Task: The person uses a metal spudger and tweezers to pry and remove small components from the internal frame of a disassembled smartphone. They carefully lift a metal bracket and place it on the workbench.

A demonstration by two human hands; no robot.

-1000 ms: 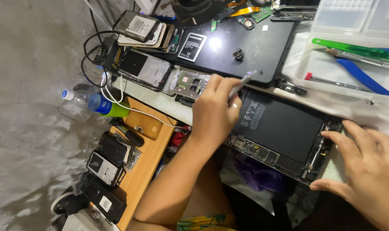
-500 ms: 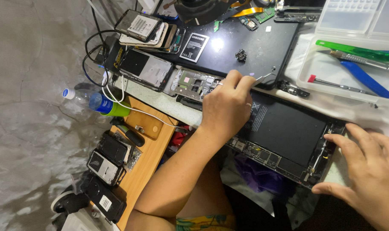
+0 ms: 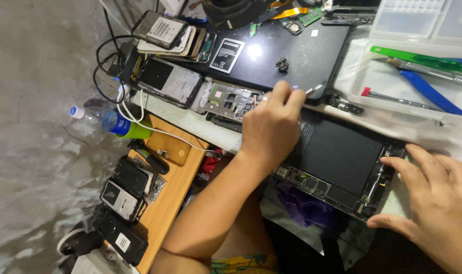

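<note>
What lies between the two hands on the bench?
In the head view, the opened tablet, its dark battery and circuit board exposed, spans the gap between the left hand and the right hand.

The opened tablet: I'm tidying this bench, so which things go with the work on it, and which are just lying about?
In use:
- opened tablet
- left hand, fingertips at its top edge
- right hand, resting on its right end

Lying about:
- phone frame
- stacked phones
- blue pliers in the clear tray
- water bottle
</note>
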